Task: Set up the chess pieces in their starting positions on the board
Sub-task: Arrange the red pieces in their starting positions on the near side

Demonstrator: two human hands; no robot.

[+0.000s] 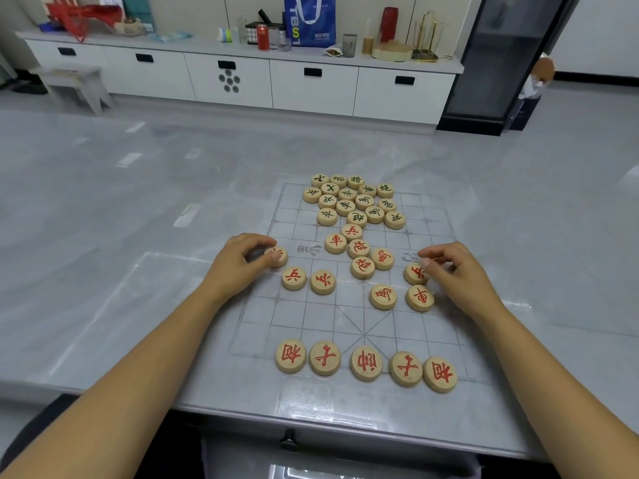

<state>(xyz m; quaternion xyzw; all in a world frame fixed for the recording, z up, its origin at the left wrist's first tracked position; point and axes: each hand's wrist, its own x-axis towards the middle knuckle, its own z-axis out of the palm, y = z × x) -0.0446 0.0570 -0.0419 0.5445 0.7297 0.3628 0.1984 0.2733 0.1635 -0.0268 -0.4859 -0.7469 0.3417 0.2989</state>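
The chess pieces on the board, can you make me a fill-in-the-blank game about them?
1. The row of pieces nearest the person holds ___ pieces.
2. The bunched pieces at the far end of the board have ___ writing.
3. The left hand touches a piece at the board's ___ edge.
4. The right hand pinches a piece with ___ writing.

Missing words: five; green; left; red

A pale grey marbled table [103, 236] carries a thin, see-through chess board sheet [304, 316] (its grid lines are faint). Round wooden pieces lie on the sheet: green-lettered ones [352, 202] clustered far, red-lettered ones [366, 363] nearer.
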